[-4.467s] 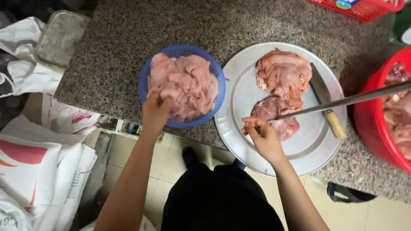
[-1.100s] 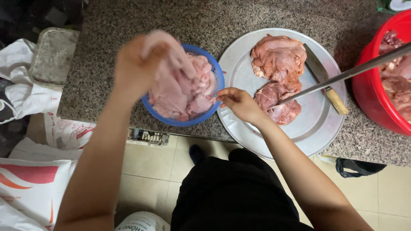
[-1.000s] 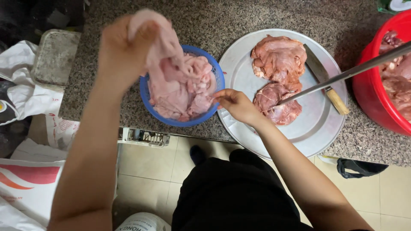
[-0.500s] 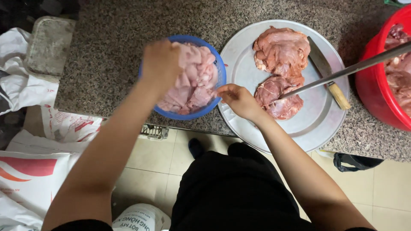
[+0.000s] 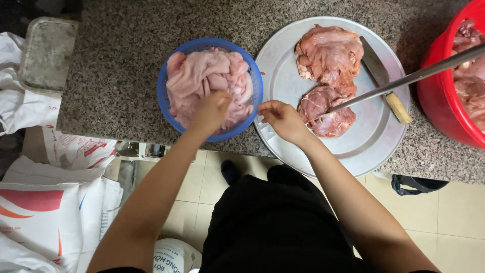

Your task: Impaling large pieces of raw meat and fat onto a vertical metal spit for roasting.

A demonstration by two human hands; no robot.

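A blue plastic basket (image 5: pixel 171 71) on the granite counter is heaped with pale pink strips of meat skin (image 5: pixel 202 78). My left hand (image 5: pixel 212 108) rests on the near side of that heap, fingers curled into it. My right hand (image 5: pixel 283 119) hovers at the left rim of a round metal tray (image 5: pixel 283 76), fingers pinched together; whether it holds a small scrap is unclear. On the tray lie two darker red meat pieces (image 5: pixel 328 53), (image 5: pixel 323 111) and a cleaver with a wooden handle (image 5: pixel 386 86).
A red tub (image 5: pixel 439 96) of more meat stands at the right edge, with a long metal rod (image 5: pixel 414 76) reaching from it over the tray. A grey rectangular tray (image 5: pixel 48 53) sits far left. White printed sacks (image 5: pixel 40 217) lie on the tiled floor below.
My left hand, which was lifted high holding a pale strip over the basket a second ago, has come down onto the heap. My right hand has stayed at the tray's left rim.
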